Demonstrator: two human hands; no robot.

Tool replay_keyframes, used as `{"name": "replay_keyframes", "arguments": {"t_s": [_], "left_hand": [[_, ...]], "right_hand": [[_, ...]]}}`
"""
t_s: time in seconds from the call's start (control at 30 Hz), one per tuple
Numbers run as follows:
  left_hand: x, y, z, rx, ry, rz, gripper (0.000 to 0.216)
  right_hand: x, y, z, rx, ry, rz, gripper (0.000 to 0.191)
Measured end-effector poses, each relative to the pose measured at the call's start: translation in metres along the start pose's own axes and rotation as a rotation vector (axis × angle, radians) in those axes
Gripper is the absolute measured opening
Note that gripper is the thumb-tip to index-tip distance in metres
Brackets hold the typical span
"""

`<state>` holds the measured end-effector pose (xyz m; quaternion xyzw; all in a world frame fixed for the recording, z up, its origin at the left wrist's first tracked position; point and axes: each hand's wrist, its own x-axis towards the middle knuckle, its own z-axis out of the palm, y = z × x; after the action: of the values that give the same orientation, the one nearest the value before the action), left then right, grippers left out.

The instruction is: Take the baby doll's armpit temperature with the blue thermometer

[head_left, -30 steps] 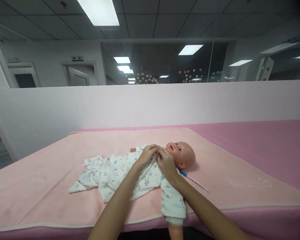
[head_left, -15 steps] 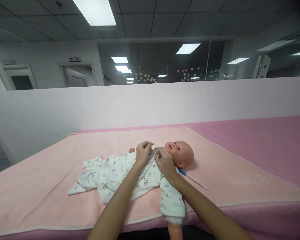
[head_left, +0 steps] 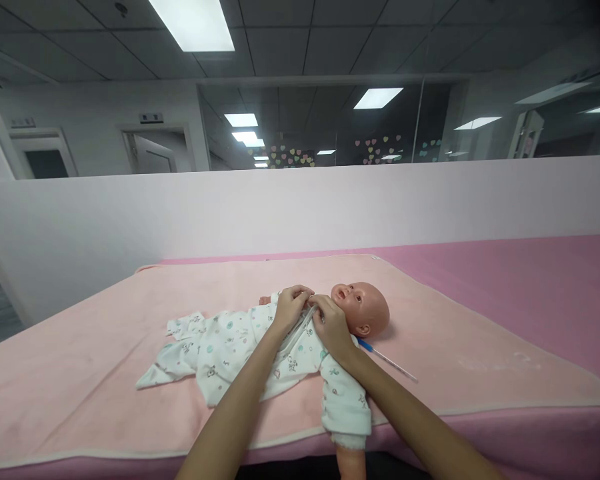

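The doll (head_left: 360, 308) lay on its back with its long axis running across my view: head to the right, face turned up, legs trailing to the left. The empty feet of its printed white romper (head_left: 220, 343) lay flat on the blanket (head_left: 455, 320). One sleeved arm pointed toward me and hung over the near edge.

Both of my hands met on the doll's upper chest, just under the chin. My left hand (head_left: 291, 308) came in from the left with its fingers curled down onto the far flap of the romper's front opening. My right hand (head_left: 331, 328) sat just beside it on the neck side, fingers bent and pinching the near flap. Both were closed on cloth, their fingertips nearly touching over the seam. The seam itself ran out from under them, down toward the doll's belly.

A thin clear rod (head_left: 387, 360) with a blue end lay on the blanket just behind my right wrist, near the doll's head and angled away to the right. The darker pink table cover (head_left: 530, 280) stretched off beyond the blanket, and a pale partition (head_left: 280, 207) stood behind it. My own forearms crossed the near part of the doll and hid some of the romper's front.
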<state>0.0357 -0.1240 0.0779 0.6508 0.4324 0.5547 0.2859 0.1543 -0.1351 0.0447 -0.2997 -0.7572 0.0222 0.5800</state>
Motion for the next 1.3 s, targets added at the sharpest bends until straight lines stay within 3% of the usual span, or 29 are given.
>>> {"name": "replay_keyframes", "arguments": {"t_s": [0.5,0.93,1.3], "left_hand": [[0.000,-0.001,0.000,0.046,-0.040,0.036,0.021],[-0.007,0.012,-0.004,0.058,-0.216,0.151,0.033],[-0.007,0.006,0.000,0.192,-0.189,0.175,0.040]], "right_hand": [[0.001,-0.005,-0.004,0.051,-0.009,-0.001,0.029],[-0.001,-0.001,0.000,0.029,0.084,0.006,0.028],[0.000,-0.001,0.000,0.116,0.106,0.069,0.031]]}}
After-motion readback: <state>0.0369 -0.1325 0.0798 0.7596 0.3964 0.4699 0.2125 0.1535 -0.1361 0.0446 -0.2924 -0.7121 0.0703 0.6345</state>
